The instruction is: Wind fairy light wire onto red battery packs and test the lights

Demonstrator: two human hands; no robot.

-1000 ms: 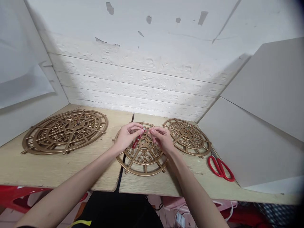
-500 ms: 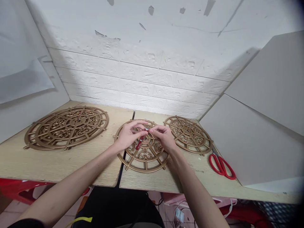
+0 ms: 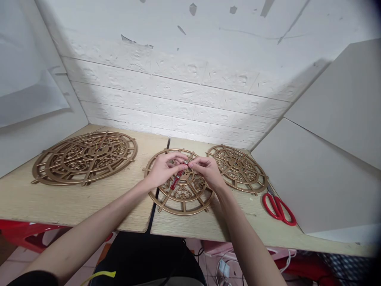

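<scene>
Above the middle gold openwork disc (image 3: 183,206), both hands meet with their fingertips close together. My left hand (image 3: 166,169) is closed on a small red object (image 3: 176,181), which slants down from the fingers over the disc. Opposite it, my right hand (image 3: 206,169) pinches at the upper end of that object, thumb against forefinger. Whatever lies between the right fingertips is too small to make out. The disc rests on the wooden table (image 3: 125,210), across a dark gap between two boards.
Stacked gold discs (image 3: 86,159) lie at the left, and another gold disc (image 3: 238,169) at the right. Red-handled scissors (image 3: 279,208) lie near the right panel (image 3: 315,178). A white brick-patterned wall (image 3: 178,95) stands behind.
The view has shifted slightly. Both hands keep nearly the same pose over the middle disc, with the red object still between them.
</scene>
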